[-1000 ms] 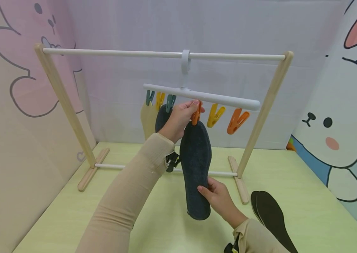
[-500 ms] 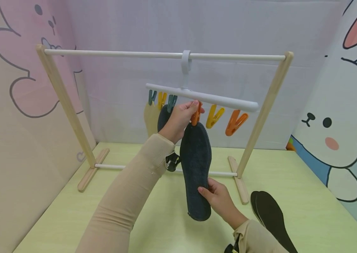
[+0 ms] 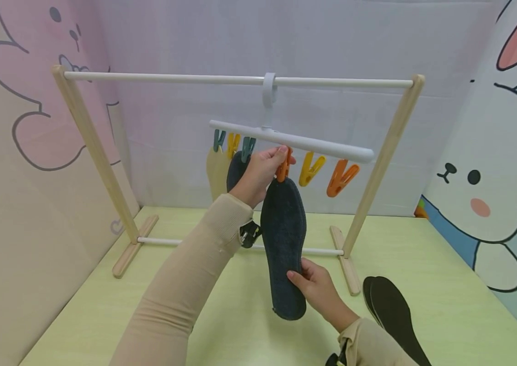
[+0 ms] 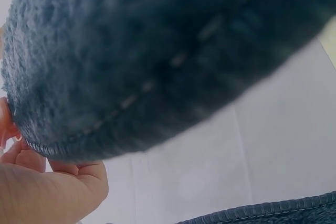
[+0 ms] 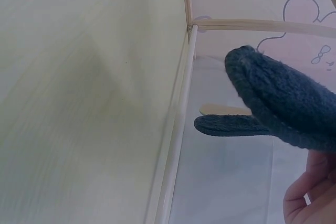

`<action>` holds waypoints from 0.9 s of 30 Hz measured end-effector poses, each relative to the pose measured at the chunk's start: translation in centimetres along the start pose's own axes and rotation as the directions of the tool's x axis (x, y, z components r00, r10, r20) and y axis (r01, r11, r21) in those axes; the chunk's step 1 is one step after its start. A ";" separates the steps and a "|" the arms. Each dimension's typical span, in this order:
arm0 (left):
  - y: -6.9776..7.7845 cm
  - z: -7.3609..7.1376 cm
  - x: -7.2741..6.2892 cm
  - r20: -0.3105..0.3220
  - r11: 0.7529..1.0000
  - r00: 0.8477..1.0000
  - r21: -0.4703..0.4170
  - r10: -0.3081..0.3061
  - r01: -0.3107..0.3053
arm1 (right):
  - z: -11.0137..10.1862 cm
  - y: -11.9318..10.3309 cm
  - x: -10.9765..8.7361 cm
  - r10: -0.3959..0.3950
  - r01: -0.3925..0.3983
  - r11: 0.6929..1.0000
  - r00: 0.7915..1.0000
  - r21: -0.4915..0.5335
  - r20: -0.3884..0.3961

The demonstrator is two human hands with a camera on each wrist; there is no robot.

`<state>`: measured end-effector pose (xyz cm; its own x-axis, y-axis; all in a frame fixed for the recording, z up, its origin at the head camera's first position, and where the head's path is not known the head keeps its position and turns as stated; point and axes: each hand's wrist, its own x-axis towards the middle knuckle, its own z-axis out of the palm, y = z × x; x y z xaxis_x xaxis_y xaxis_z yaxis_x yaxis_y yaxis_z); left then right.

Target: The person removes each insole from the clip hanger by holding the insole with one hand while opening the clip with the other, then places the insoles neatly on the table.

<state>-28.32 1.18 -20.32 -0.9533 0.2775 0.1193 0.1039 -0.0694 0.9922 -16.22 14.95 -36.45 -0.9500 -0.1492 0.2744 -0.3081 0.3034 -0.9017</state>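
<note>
A dark blue fleecy insole (image 3: 283, 234) hangs upright in the head view, its top edge at an orange clothespin (image 3: 284, 166) under the white hanger bar (image 3: 327, 147). My left hand (image 3: 259, 175) pinches that clothespin between thumb and fingers. Lower down, my right hand (image 3: 318, 290) holds the insole's side near its bottom end, thumb on the front face. The insole's fleece fills much of the left wrist view, with left fingers (image 4: 86, 182) at its edge. Partly behind my left hand, another dark blue insole (image 3: 236, 170) hangs from a green clothespin (image 3: 248, 148).
Left along the bar, a beige insole (image 3: 217, 170) hangs. Yellow (image 3: 311, 169) and orange (image 3: 342, 178) clothespins hang at right. The hanger hooks over a wooden rack's white rod (image 3: 162, 77). Dark insoles (image 3: 391, 310) lie overlapped on the table (image 3: 459, 284) at right.
The hanger bar has swayed slightly, with its hanging clothespins and insoles. Both hands stay almost still, keeping their holds on the clothespin and the insole.
</note>
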 end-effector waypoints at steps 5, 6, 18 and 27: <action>0.0 0.0 0.0 -0.003 1.000 1.000 0.001 -0.002 0.002 | 0.0 0.1 0.0 -0.004 0.004 1.000 1.000 0.001 0.000; 0.0 0.0 0.0 -0.004 1.000 1.000 0.003 -0.002 0.002 | 0.0 0.1 0.0 -0.004 0.004 1.000 1.000 0.001 0.000; -0.1 0.0 0.0 -0.012 1.000 1.000 0.009 -0.006 0.006 | -0.1 0.3 -0.1 0.022 -0.022 1.000 1.000 -0.007 0.007; -0.2 0.0 0.1 -0.012 1.000 1.000 0.015 -0.010 0.010 | -0.2 0.4 -0.1 0.025 -0.025 1.000 1.000 -0.003 0.011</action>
<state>-28.48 1.22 -20.49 -0.9576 0.2667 0.1087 0.0982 -0.0524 0.9938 -16.26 15.27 -36.73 -0.9569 -0.1519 0.2476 -0.2840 0.3097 -0.9074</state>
